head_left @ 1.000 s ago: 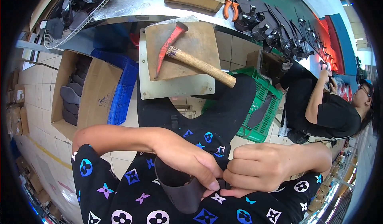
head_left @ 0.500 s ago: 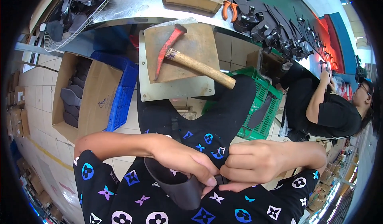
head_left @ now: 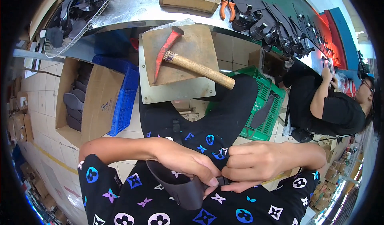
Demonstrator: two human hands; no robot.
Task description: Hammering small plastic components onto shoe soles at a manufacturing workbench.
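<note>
In front of my chest, my left hand (head_left: 191,163) grips a dark, bent flat piece (head_left: 185,193). This piece curls round like a wide strap or flexible sole; its exact kind I cannot make out. A small black end (head_left: 224,180), like a strap end or clip, shows between my two hands. My right hand (head_left: 258,165) has its fingers curled, with thumb and forefinger pinched on that black end. Over my knees, a hammer (head_left: 200,69) with a red head and wooden handle lies on a brown board (head_left: 202,45), untouched by either hand.
A wooden tray (head_left: 188,4) of small black parts, orange-handled pliers (head_left: 227,11) and dark straps (head_left: 264,19) lie on the metal bench. To the left stand a cardboard box (head_left: 100,105) and a blue crate (head_left: 126,97); right, a green crate (head_left: 266,125). A person (head_left: 340,105) sits farther right.
My hands keep nearly the same hold on the dark piece and its black end. The whole view has shifted slightly.
</note>
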